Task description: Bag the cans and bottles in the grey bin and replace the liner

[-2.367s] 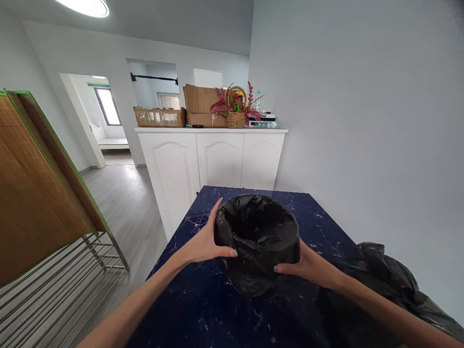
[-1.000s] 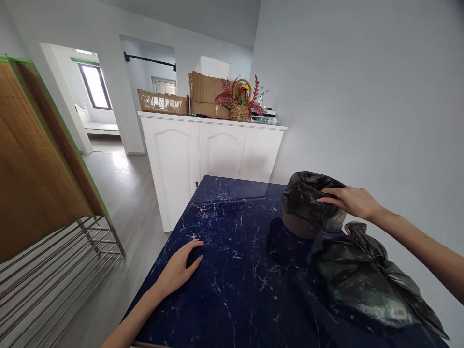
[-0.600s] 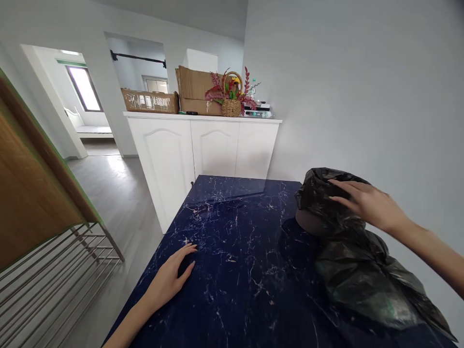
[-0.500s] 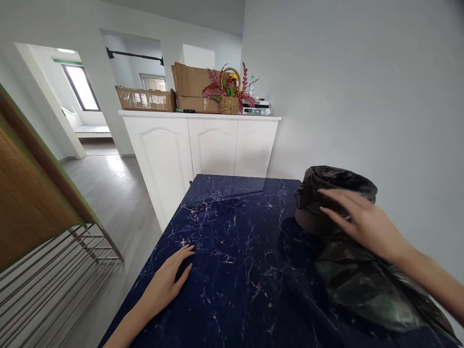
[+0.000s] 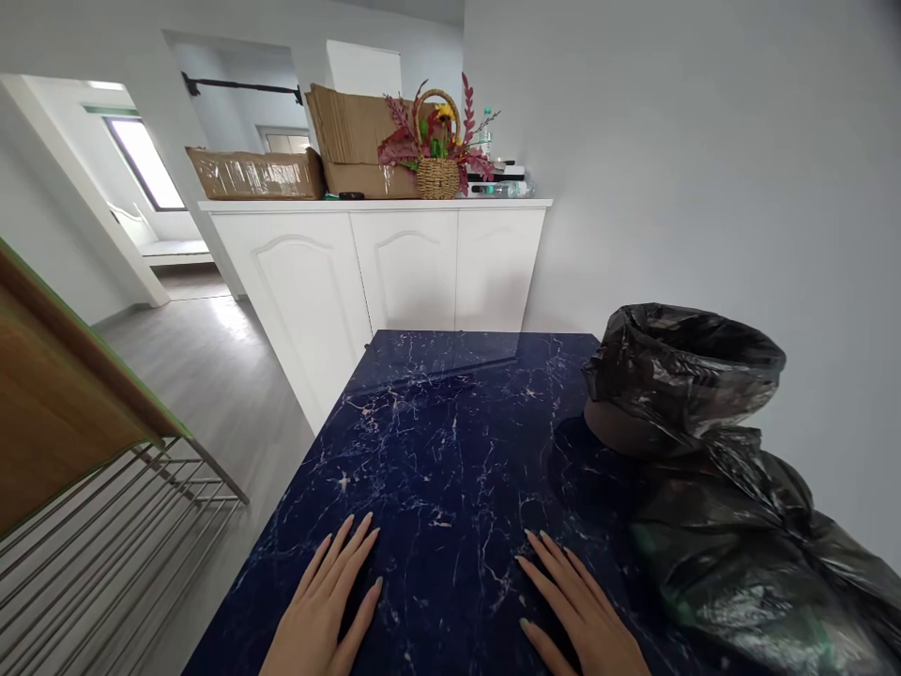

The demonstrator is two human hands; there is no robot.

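My left hand [image 5: 325, 608] lies flat on the dark blue marble table [image 5: 436, 441], fingers stretched out, holding nothing. My right hand [image 5: 575, 610] rests flat beside it, palm down and empty too. A small bin lined with a black plastic bag [image 5: 676, 376] stands at the table's right side by the wall, well beyond my right hand. A full, crumpled black bag [image 5: 746, 554] lies just in front of the bin, to the right of my right hand.
A white cabinet [image 5: 394, 263] stands behind the table, bearing cardboard boxes [image 5: 352, 141] and a wicker flower basket [image 5: 436, 160]. A metal rack with a bamboo mat [image 5: 70, 432] stands at the left. The grey wall [image 5: 704, 169] runs along the table's right side.
My right hand let go of the lined bin at the table's right and came back to lie flat on the table. My left hand slid nearer to me. The view tilted down.
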